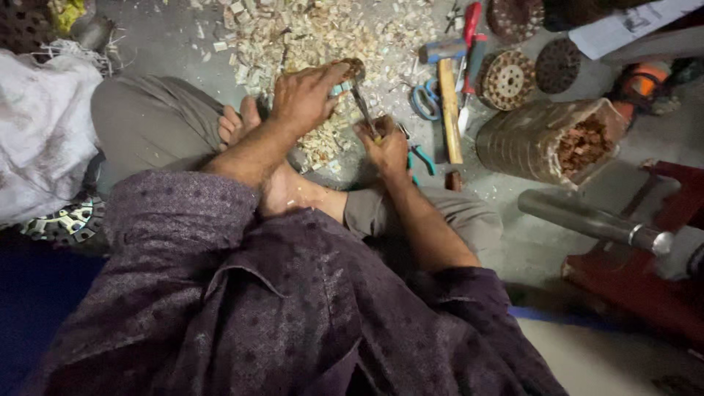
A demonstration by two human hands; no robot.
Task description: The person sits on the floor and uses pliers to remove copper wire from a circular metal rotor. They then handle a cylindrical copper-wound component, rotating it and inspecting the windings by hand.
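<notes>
My left hand (304,95) grips a small round wooden piece (352,68) and holds it above the floor. My right hand (385,147) is closed around a thin metal tool (363,108) whose tip points up at the wooden piece. Both hands work just above my bare feet (242,121), as I sit cross-legged on the floor. A pile of pale wood chips (323,37) lies right behind the hands.
Blue-handled scissors (425,99), a wooden-handled hammer (449,110), a red-handled tool (469,44) and green-handled pliers (422,155) lie to the right. Round patterned wooden discs (507,79), a plastic-wrapped bag of wood pieces (557,139), a metal pipe (587,218) and a white sack (40,125) surround me.
</notes>
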